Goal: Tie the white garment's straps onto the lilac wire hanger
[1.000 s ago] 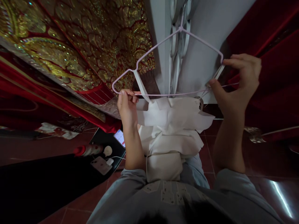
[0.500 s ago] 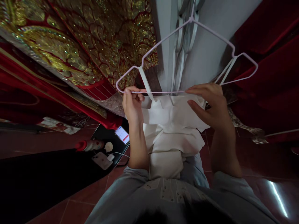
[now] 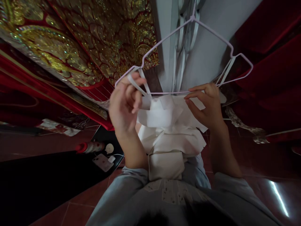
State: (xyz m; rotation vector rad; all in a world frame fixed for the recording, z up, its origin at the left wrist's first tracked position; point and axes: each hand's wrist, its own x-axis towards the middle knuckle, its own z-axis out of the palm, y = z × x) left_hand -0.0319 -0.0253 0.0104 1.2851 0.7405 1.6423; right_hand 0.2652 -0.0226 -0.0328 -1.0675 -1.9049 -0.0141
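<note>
A pale pink wire hanger (image 3: pixel 211 31) hangs in front of me. A white garment with thin straps (image 3: pixel 160 117) drapes below its bottom bar, in folds towards my lap. My left hand (image 3: pixel 125 102) is at the hanger's left end, slightly blurred, its fingers curled round a white strap (image 3: pixel 136 85) pulled out into a loop. On the right, my right hand (image 3: pixel 207 102) has its fingertips at the bottom bar, thumb apart from the index finger. Another white strap (image 3: pixel 225 72) runs over the hanger's right notch.
Red and gold sequined garments (image 3: pixel 94 40) hang at left, dark red cloth (image 3: pixel 270 78) at right. A black table (image 3: pixel 58 182) at lower left bears a red-capped bottle (image 3: pixel 90 147), a phone (image 3: pixel 102 161) and a white charger (image 3: pixel 111 159). Behind the hanger is a grey wall (image 3: pixel 218 18).
My left hand has left the hanger's lower left corner, moved up and left, and drawn the strap into a loop. The hanger's right end shifted slightly left; my right thumb came nearer its fingers.
</note>
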